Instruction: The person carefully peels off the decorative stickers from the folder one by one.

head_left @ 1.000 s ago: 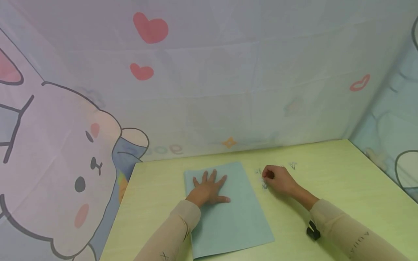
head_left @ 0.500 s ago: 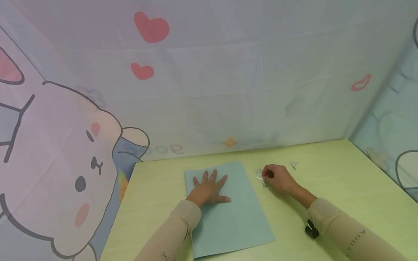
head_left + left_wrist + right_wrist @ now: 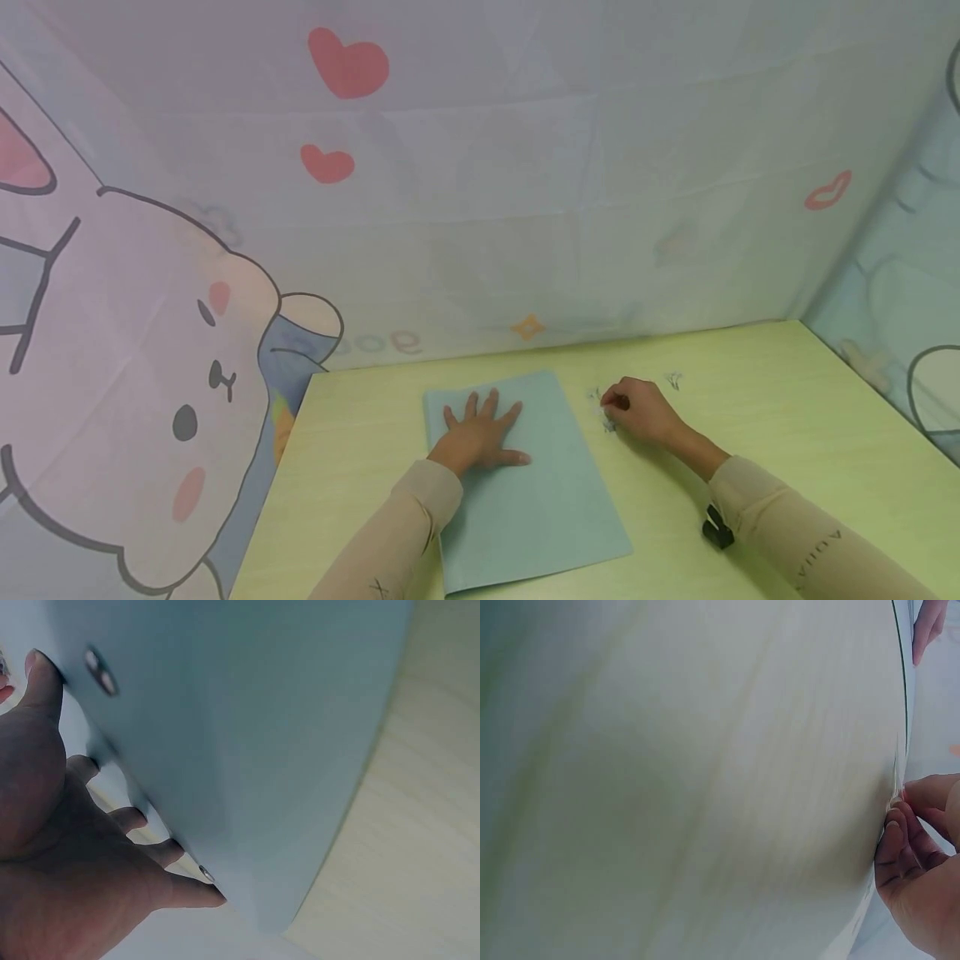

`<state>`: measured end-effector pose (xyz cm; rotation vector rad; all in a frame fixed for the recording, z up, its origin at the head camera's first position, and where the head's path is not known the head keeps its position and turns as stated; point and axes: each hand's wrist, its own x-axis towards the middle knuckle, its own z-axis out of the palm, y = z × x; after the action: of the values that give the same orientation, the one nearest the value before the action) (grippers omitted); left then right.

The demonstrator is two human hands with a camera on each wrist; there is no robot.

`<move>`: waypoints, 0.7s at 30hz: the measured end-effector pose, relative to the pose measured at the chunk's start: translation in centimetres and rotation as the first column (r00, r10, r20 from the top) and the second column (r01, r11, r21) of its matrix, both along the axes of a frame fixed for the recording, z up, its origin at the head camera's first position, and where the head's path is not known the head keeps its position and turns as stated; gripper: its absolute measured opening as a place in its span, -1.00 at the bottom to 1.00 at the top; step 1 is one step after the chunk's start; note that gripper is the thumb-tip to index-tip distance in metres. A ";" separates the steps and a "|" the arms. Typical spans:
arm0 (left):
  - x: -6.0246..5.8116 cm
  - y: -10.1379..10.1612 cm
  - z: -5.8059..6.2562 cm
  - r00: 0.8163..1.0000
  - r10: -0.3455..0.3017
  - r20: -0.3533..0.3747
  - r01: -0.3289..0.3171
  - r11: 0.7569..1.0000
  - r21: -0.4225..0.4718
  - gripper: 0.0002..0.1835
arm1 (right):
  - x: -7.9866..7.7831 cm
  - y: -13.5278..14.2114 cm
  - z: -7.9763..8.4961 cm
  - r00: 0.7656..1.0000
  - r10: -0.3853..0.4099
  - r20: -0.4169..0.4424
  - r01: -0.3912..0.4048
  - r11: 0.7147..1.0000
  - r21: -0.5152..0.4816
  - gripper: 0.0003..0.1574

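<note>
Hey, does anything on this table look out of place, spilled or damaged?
Nothing looks spilled or damaged. One small oddity: in the head view, some tiny, spindly, silvery bits lie right of the right hand, apart from similar pieces beside the flat, rectangular, pale-blue folder, as though strayed.

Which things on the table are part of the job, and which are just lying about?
Likely in the job:
blue-green folder, under the left hand
small pale pieces, at the right hand

Likely just lying about:
black object, beside the right sleeve
farther small cluster, untouched; may be spares, too small to tell
</note>
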<state>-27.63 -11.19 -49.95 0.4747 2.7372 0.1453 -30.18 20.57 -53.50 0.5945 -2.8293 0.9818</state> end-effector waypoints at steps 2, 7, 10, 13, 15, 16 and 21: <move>-0.2 0.0 -0.3 1.000 0.001 0.000 -0.001 1.000 -0.001 0.04 | 0.0 0.1 0.0 1.000 0.008 -0.008 -0.008 1.000 0.004 -0.87; -0.1 0.0 -0.1 1.000 -0.005 -0.016 0.005 1.000 -0.009 0.03 | -0.1 0.2 -0.1 0.999 0.024 -0.029 -0.024 1.000 0.005 -0.85; -0.2 0.0 -0.1 1.000 -0.008 -0.019 0.008 1.000 -0.018 0.02 | -0.1 0.2 -0.1 0.999 0.024 -0.036 -0.023 1.000 0.008 -0.86; 0.3 0.1 0.9 1.000 -0.009 -0.005 0.009 1.000 -0.017 0.00 | 0.1 0.2 0.0 0.999 0.019 -0.037 -0.018 1.000 0.007 -0.87; 0.6 0.1 1.4 1.000 -0.009 -0.004 0.009 1.000 -0.009 0.00 | 0.2 0.1 0.1 0.999 0.012 -0.039 -0.012 1.000 0.004 -0.88; 0.6 0.1 1.4 1.000 -0.011 -0.006 0.011 1.000 -0.008 0.00 | 0.2 0.1 0.1 0.999 0.013 -0.041 -0.013 1.000 0.001 -0.88; 0.7 0.0 1.2 1.000 -0.016 -0.017 0.016 1.000 0.000 0.00 | 0.3 0.0 0.0 0.998 0.011 -0.056 -0.012 1.000 -0.011 -0.87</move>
<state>-26.97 -11.24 -48.73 0.5002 2.7493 0.1385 -29.88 20.61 -53.50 0.6278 -2.7730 0.9672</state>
